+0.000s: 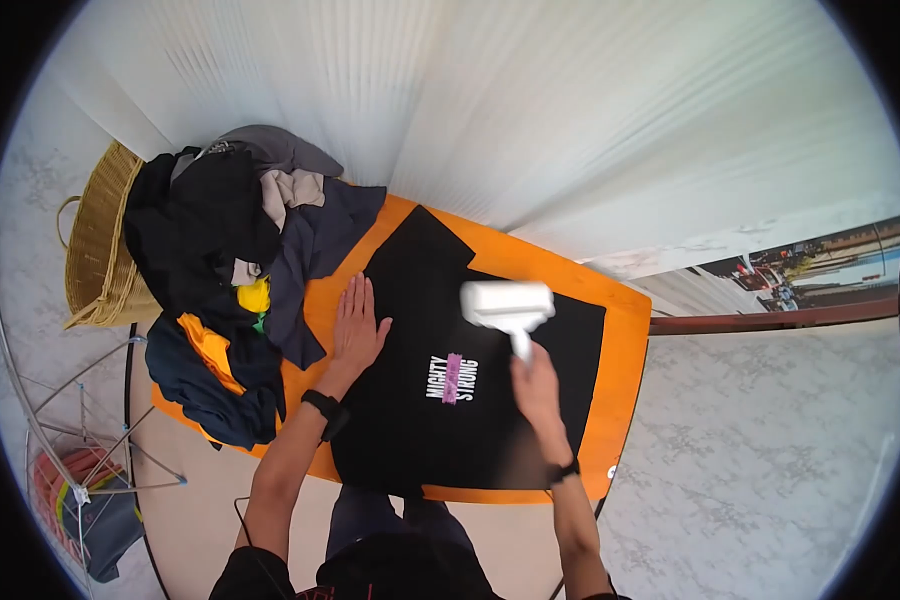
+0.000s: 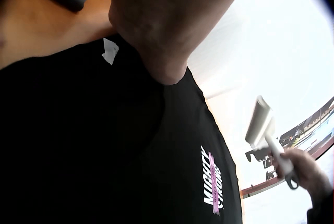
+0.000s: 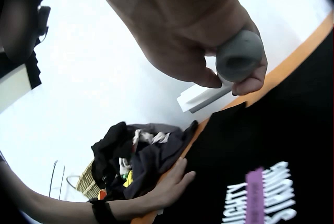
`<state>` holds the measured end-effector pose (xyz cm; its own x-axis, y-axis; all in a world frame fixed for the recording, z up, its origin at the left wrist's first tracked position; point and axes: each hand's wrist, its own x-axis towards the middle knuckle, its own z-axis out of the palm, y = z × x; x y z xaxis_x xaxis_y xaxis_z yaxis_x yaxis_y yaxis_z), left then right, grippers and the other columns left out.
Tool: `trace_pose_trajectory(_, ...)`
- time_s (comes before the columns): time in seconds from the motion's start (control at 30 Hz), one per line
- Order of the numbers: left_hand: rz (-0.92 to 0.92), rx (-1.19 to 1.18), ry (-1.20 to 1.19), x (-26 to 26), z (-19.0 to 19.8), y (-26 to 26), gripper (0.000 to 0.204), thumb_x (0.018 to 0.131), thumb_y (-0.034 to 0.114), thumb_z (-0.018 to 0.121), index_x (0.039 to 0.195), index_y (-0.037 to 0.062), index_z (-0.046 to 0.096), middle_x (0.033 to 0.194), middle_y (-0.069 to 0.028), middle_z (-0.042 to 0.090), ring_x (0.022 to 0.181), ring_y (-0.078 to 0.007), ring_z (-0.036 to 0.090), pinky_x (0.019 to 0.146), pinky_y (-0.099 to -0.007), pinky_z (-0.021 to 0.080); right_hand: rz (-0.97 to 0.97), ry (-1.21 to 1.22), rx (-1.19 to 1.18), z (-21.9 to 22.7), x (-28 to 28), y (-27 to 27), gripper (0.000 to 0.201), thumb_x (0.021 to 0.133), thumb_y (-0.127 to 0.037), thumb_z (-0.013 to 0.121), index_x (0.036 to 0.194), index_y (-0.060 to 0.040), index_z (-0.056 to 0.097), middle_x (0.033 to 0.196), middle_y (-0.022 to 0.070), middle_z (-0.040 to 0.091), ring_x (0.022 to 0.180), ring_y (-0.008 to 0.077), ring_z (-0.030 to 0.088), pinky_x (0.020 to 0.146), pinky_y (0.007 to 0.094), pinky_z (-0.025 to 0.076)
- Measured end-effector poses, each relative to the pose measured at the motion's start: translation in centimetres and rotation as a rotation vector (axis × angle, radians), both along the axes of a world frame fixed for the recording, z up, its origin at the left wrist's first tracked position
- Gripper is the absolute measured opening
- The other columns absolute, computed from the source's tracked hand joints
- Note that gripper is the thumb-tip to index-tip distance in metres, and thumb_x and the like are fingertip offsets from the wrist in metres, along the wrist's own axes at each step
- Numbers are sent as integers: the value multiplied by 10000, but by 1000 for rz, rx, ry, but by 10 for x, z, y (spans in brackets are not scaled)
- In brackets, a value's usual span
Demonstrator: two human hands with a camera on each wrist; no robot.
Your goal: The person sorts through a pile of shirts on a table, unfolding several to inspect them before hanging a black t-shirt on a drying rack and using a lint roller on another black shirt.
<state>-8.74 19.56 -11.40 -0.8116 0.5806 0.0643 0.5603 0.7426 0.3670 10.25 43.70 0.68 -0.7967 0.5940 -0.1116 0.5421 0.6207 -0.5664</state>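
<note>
A black T-shirt lies spread flat, with "MIGHTY STRONG" in white letters and a pink strip across the print. My left hand rests with straight fingers at the shirt's edge near its sleeve, partly on the orange surface. In my right hand is a white lint roller, gripped by its handle. The left wrist view shows the roller held up above the shirt. Its grey handle end faces the camera in the right wrist view, fingers curled around it.
An orange-topped table carries the shirt. At its left, a heap of dark clothes spills from a tipped wicker basket. A metal drying rack stands on the floor at lower left. Behind the table hangs a white curtain.
</note>
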Motion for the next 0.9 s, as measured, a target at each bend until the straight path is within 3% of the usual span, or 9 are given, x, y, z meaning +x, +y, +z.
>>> trace_pose_trajectory(0.07, 24, -2, -33, 1, 1, 0, 790, 934, 356, 544, 1492, -72, 183, 1578, -238, 156, 1473, -342, 153, 1194, -442, 146, 112, -31, -5, -1, -68, -30, 368, 930, -176, 561, 1252, -4, 509, 1156, 282, 569, 1051, 480, 565, 885, 508, 479)
trace_pose_trajectory(0.1, 25, 1, -43, 1, 0, 0, 790, 934, 356, 544, 1492, -72, 183, 1578, -238, 156, 1473, -342, 153, 1194, -442, 146, 157, -57, 32, -5, -96, -44, 297, 925, -178, 572, 1145, 1, 486, 1103, 280, 547, 923, 514, 593, 782, 560, 504)
trace_pose_trajectory(0.17, 48, 29, -58, 1, -1, 0, 816, 921, 376, 556, 1491, -74, 183, 1577, -239, 158, 1475, -341, 148, 1195, -445, 137, 220, -112, 102, -7, -137, -70, 248, 929, -166, 565, 1030, 41, 473, 997, 283, 545, 825, 496, 630, 705, 532, 539)
trace_pose_trajectory(0.23, 54, 42, -70, 0, 0, 1, 827, 915, 383, 561, 1490, -75, 185, 1577, -237, 160, 1474, -339, 151, 1194, -446, 139, 264, -159, 140, -18, -159, -83, 263, 913, -151, 576, 1009, 72, 472, 998, 295, 556, 832, 473, 647, 720, 505, 550)
trace_pose_trajectory(0.33, 61, 67, -82, 0, 1, -1, 841, 905, 395, 571, 1487, -77, 190, 1575, -235, 165, 1472, -336, 157, 1194, -446, 143, 240, -190, 173, -40, -176, -90, 269, 926, -160, 544, 962, 104, 511, 948, 331, 599, 838, 485, 643, 733, 514, 547)
trace_pose_trajectory(0.47, 62, 86, -87, -1, 3, -3, 846, 898, 402, 577, 1486, -74, 197, 1572, -234, 175, 1469, -336, 165, 1193, -444, 149, 195, -232, 204, -57, -200, -88, 276, 885, -139, 587, 987, 97, 486, 986, 305, 600, 851, 448, 661, 748, 474, 559)
trace_pose_trajectory(0.73, 61, 97, -78, -2, 1, -4, 856, 894, 403, 582, 1488, -73, 192, 1574, -232, 170, 1470, -337, 160, 1195, -440, 143, 164, -153, 207, -61, -241, -59, 259, 890, -150, 578, 956, 93, 518, 922, 311, 628, 879, 473, 645, 773, 502, 540)
trace_pose_trajectory(0.9, 49, 133, -78, 4, 6, -10, 873, 890, 406, 589, 1491, -75, 178, 1575, -233, 165, 1474, -338, 149, 1197, -439, 132, 224, -99, 212, -33, -178, -66, 259, 908, -172, 583, 961, 74, 523, 923, 301, 617, 856, 470, 645, 761, 509, 539)
